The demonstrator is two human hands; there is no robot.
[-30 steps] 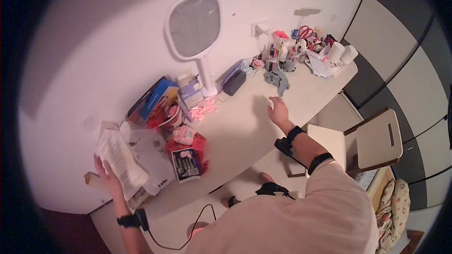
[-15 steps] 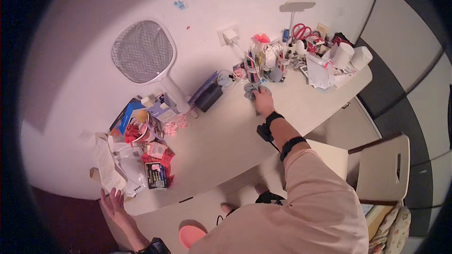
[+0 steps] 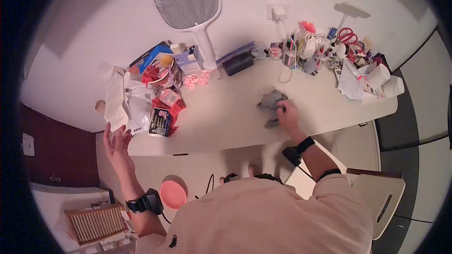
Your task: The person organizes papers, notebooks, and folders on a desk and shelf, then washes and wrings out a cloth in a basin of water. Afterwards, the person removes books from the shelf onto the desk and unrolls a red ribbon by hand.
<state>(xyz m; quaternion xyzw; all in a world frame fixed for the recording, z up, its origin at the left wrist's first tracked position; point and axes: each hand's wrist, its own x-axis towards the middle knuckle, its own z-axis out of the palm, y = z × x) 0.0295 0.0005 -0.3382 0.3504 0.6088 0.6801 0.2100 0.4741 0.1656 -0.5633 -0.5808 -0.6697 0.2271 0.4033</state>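
Observation:
A crumpled grey cloth lies on the pale desktop, right of the middle. My right hand is closed on the cloth's near right side, its fingertips partly hidden. At the desk's left end, my left hand has its fingers spread and holds nothing. It is beside the lower end of a printed paper sheet and a white plastic bag; whether the fingertips touch the sheet I cannot tell. A dark pack with a row of slim items lies to the right of that hand.
An electric fly swatter leans on the wall beside a dark case. Pens in a cup, red scissors and white paper cups crowd the back right. A chair and a pink basin stand below the desk.
My right hand has drawn the grey cloth from near the pen cup toward the desk's front. My left hand stays open by the papers. The view has shifted.

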